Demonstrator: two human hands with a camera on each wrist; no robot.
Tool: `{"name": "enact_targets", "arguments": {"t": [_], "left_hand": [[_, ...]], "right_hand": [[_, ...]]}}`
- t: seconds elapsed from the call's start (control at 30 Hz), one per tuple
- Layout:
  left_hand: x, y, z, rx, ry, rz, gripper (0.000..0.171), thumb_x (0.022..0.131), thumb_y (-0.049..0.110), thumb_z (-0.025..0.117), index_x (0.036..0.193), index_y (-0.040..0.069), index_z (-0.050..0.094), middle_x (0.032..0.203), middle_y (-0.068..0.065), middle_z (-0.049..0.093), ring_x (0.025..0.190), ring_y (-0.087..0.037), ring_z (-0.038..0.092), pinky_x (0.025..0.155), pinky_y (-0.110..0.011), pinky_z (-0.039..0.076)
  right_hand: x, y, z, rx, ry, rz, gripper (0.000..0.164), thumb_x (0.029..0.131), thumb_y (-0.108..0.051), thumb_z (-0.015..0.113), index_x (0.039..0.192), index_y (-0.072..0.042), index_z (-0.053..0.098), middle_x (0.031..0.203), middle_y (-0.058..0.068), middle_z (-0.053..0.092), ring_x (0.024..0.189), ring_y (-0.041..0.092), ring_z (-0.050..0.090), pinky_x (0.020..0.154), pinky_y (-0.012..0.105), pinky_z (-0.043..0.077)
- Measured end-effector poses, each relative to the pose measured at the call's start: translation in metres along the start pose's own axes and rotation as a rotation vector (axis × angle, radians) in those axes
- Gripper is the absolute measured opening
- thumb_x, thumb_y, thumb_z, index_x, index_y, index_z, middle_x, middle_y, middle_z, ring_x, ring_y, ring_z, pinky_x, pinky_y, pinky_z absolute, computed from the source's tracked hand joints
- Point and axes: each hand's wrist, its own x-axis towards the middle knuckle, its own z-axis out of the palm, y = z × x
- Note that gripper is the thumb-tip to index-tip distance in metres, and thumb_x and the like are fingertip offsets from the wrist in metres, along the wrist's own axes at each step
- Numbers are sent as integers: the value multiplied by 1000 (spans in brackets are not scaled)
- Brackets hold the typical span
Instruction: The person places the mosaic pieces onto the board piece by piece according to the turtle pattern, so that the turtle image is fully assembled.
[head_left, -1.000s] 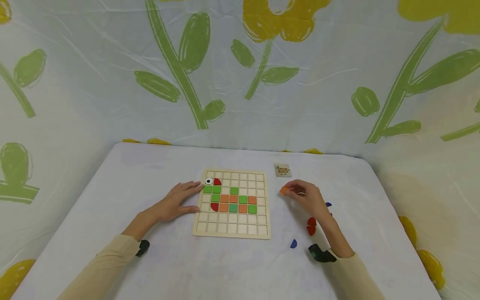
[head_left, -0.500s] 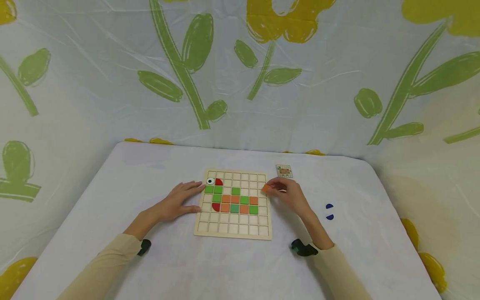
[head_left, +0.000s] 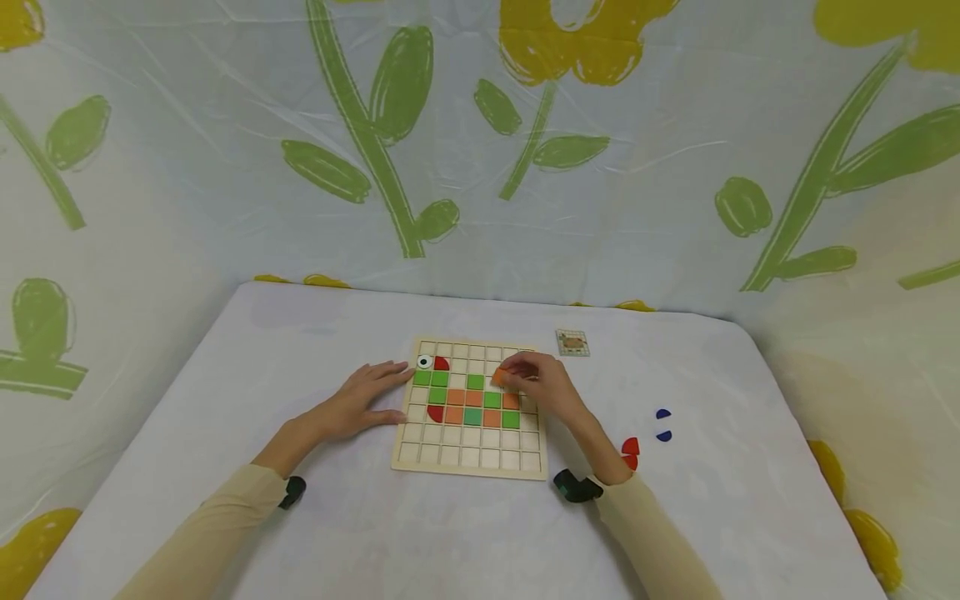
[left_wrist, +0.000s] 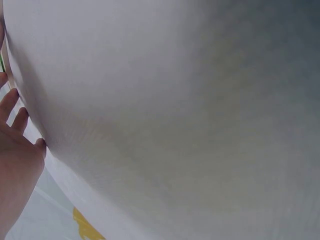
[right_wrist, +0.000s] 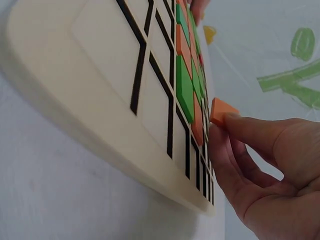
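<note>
A wooden grid board (head_left: pixel 469 473) lies on the table, with green, orange, teal and red pieces and a round eye piece (head_left: pixel 425 362) set in its squares. My right hand (head_left: pixel 546 385) pinches an orange tile (head_left: pixel 498 377) between thumb and fingers over the board's right part. In the right wrist view this orange tile (right_wrist: pixel 222 111) is tilted, close to the filled squares. Against the board's left edge my left hand (head_left: pixel 362 402) rests with fingers spread. Only part of the left hand (left_wrist: pixel 17 150) shows in the left wrist view.
A small picture card (head_left: pixel 573 342) lies behind the right hand. Two red pieces (head_left: pixel 631 447) sit beside the right forearm, and two blue half-round pieces (head_left: pixel 663 436) lie farther right. A flower-print cloth hangs behind the table.
My right hand has moved left with the orange tile, from the table beside the board to above its squares. The left hand stays at the board's edge.
</note>
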Motion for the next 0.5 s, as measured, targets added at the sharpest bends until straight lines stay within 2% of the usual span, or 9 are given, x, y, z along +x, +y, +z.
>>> {"name": "enact_targets", "arguments": {"t": [0.27,0.5], "left_hand": [[2,3,0,7,-3,-3,77,94,36,76,158,9,41,164,-15,35,154,-38,23,124,-60,5],[1,1,1,14,-5,-12,78,94,37,75,158,8,41,164,-15,34,153,-39,23,124,-60,6]], "right_hand": [[4,-1,8,-34,-26,27,15,96,-8,74,110,-4,75,99,5,74,91,19,69,85,34,57],[7,-4,11,-43,-50,27,15,97,-7,71,111,-4,76,105,7,75,94,21,70,87,39,58]]}}
